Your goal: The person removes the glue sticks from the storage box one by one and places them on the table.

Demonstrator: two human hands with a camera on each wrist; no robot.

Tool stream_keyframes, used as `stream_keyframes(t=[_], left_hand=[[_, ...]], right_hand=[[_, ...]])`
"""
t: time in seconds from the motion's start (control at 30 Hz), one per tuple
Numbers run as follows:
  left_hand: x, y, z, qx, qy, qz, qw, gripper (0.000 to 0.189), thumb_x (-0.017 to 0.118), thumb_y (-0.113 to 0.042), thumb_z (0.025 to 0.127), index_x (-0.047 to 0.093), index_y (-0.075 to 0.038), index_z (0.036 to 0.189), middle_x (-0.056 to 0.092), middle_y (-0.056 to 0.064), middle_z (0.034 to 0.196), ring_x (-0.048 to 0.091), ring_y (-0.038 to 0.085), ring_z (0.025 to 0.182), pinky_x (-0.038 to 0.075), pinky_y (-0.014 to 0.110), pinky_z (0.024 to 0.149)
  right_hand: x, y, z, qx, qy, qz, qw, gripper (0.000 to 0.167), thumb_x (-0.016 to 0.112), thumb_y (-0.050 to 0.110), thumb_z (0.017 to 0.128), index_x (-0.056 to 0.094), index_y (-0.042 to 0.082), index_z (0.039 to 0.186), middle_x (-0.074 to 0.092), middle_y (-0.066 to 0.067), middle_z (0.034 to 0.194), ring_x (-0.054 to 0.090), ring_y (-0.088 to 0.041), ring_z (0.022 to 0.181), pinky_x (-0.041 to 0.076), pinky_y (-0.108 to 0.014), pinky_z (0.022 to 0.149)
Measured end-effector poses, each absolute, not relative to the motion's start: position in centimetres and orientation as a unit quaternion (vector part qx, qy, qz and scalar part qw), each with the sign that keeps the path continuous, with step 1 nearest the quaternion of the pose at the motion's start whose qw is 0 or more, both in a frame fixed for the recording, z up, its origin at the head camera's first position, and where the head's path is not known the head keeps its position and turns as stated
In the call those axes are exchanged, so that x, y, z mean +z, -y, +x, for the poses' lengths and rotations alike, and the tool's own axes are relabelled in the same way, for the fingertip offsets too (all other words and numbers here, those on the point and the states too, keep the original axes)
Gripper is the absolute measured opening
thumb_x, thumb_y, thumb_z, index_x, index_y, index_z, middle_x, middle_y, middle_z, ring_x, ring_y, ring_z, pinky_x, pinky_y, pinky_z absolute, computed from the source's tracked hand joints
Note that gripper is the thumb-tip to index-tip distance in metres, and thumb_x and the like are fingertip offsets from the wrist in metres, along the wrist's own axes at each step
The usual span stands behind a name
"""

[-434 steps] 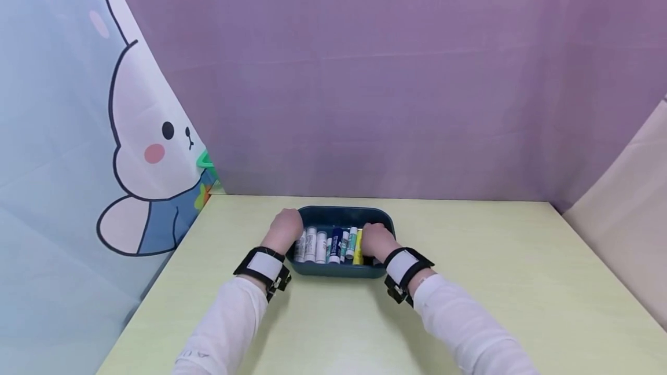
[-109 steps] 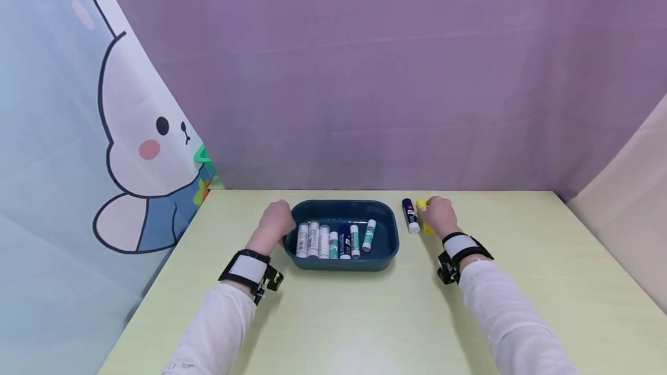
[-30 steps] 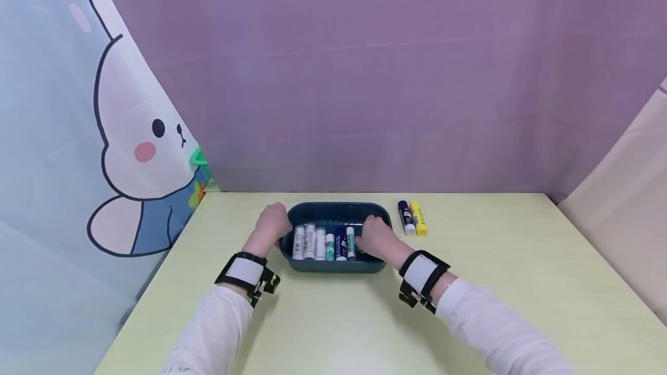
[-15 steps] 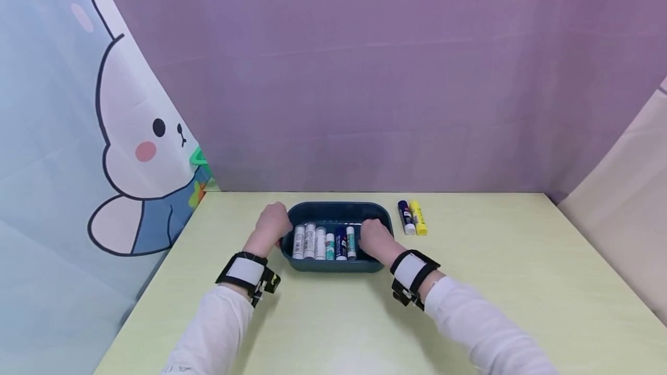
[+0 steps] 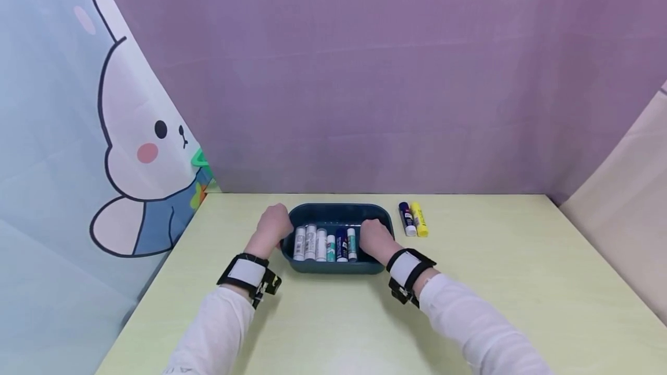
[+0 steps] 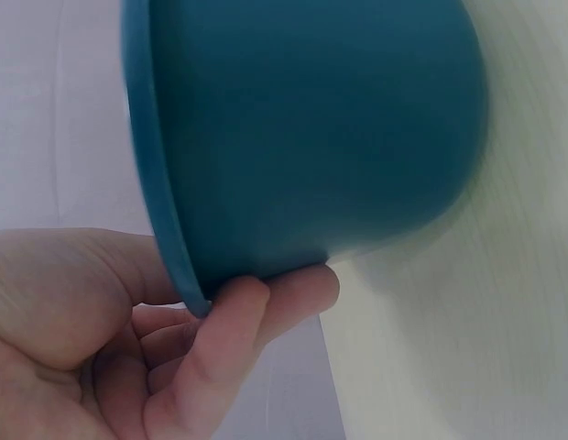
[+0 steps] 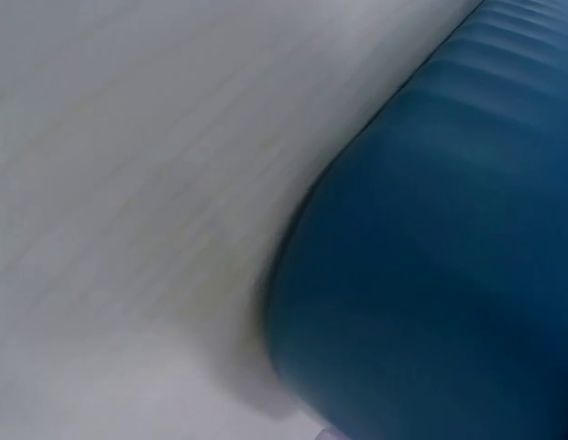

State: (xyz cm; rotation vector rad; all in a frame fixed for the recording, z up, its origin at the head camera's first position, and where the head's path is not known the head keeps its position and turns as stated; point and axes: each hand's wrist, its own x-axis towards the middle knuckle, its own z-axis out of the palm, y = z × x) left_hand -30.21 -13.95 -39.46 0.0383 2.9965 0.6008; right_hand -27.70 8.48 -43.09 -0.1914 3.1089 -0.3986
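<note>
A: What has changed on the pale green table [image 5: 333, 323]?

B: The dark teal tray [image 5: 336, 268] remains near the far edge. The right hand [image 5: 376, 240] is off the yellow glue stick [image 5: 419, 219] and back in the tray's right end.

A: Bearing on the work?

B: It appears part done: two sticks out, at least six within.

A: State of the hands?

B: The left hand [image 5: 275, 224] pinches the tray's left rim between thumb and fingers. The right hand's fingertips are hidden; whether they hold anything cannot be told.

A: Appearance of the sticks?

B: Inside, left to right, stand in a row three white glue sticks [image 5: 310, 242], a short teal-and-white glue stick [image 5: 330, 247], a navy glue stick [image 5: 341, 245] and a slim teal-and-white glue stick [image 5: 351, 245]. Outside, just right of the tray, a second navy glue stick [image 5: 407, 219] lies beside the yellow one. Label print is illegible.
</note>
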Motion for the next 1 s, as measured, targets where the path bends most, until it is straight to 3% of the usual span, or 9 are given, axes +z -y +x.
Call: stream_keyframes(t=[0.4,0.63,1.0], left_hand=[[-39.4,13.7,-30.3,0.195,-0.980,0.008,0.040,0.015,0.055,0.002,0.086,0.062,0.010,0.097,0.065,0.027,0.094,0.058,0.021,0.040,0.049,0.027,0.036],[-39.6,13.8,-30.2,0.194,-0.980,0.009,0.043,0.016,0.055,0.003,0.086,0.062,0.011,0.099,0.065,0.028,0.098,0.058,0.020,0.040,0.048,0.026,0.036],[-39.5,13.8,-30.2,0.199,-0.979,0.007,0.040,0.017,0.055,0.004,0.086,0.061,0.010,0.100,0.064,0.028,0.099,0.058,0.020,0.040,0.049,0.027,0.035]], right_hand=[[-42.9,-8.7,-28.0,-0.139,-0.989,-0.055,0.008,0.021,0.056,0.001,0.088,0.061,0.001,0.068,0.060,-0.008,0.061,0.057,-0.015,0.049,0.047,-0.025,0.041],[-42.6,-8.8,-28.1,-0.133,-0.989,-0.054,0.023,0.012,0.056,0.002,0.090,0.066,-0.002,0.085,0.066,-0.012,0.076,0.061,-0.016,0.056,0.050,-0.026,0.044],[-40.9,-9.3,-27.7,-0.166,-0.983,-0.077,0.026,0.013,0.059,-0.002,0.084,0.060,-0.001,0.072,0.053,-0.006,0.060,0.053,-0.015,0.050,0.045,-0.025,0.043]])
